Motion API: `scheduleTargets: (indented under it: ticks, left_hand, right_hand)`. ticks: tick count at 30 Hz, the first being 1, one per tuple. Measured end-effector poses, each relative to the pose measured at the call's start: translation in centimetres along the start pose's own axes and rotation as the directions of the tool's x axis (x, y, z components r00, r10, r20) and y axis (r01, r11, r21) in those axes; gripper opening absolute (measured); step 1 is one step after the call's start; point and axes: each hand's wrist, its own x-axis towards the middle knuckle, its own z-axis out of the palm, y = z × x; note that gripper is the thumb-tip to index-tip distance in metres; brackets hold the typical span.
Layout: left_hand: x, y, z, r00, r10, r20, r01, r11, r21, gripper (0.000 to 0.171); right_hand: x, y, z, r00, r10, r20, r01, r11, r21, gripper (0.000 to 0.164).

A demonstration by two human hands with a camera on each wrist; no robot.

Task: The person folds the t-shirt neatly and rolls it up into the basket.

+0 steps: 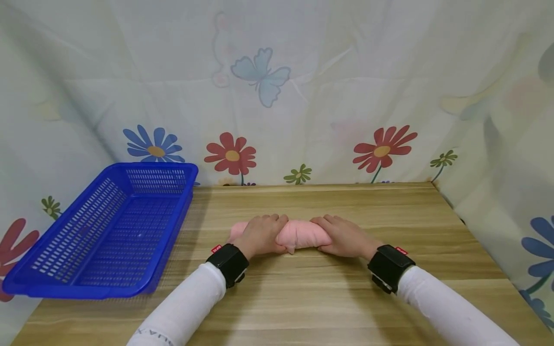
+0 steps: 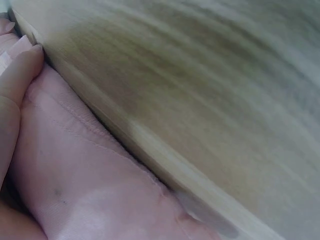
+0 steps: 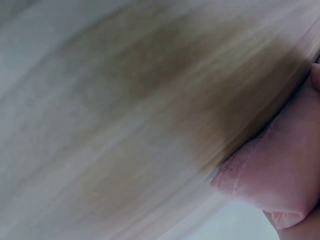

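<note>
A rolled pink cloth (image 1: 300, 234) with stitched seams lies crosswise on the wooden table. Over its left part, my left hand (image 1: 262, 235) grips the roll, and a short end pokes out beyond it. My right hand (image 1: 346, 236) holds the right end with fingers over the top and thumb on the near side. In the left wrist view the pink fabric (image 2: 90, 175) shows a seam along the table, with fingers at the left edge. The right wrist view shows the folded end of the cloth (image 3: 280, 165); most of that hand is outside the picture.
A blue plastic basket (image 1: 170, 274) with perforated walls stands on the left of the table (image 1: 311, 302). Behind the table and at both sides hangs a white curtain (image 1: 320, 110) printed with flowers and a butterfly. Black bands (image 1: 391, 267) circle both wrists.
</note>
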Motion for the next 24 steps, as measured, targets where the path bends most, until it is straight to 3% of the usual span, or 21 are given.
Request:
scheduleTargets:
  ticks: [6, 12, 24]
  left_hand:
    - [-0.1, -0.3, 0.0, 0.999, 0.021, -0.040, -0.021, 1.000, 0.007, 0.062]
    - [0.0, -0.5, -0.8, 0.999, 0.027, -0.046, -0.028, 0.999, -0.020, 0.056]
    - [0.0, -0.8, -2.8, 1.000, 0.003, -0.009, -0.003, 1.000, -0.030, 0.061]
  right_hand:
    - [0.2, -0.1, -0.2, 1.000, 0.019, 0.008, -0.019, 1.000, -0.005, 0.058]
    - [0.5, 0.0, -0.9, 1.000, 0.028, 0.008, -0.028, 1.000, -0.005, 0.059]
    - [1.2, -0.5, -2.3, 1.000, 0.015, 0.000, -0.015, 1.000, -0.005, 0.059]
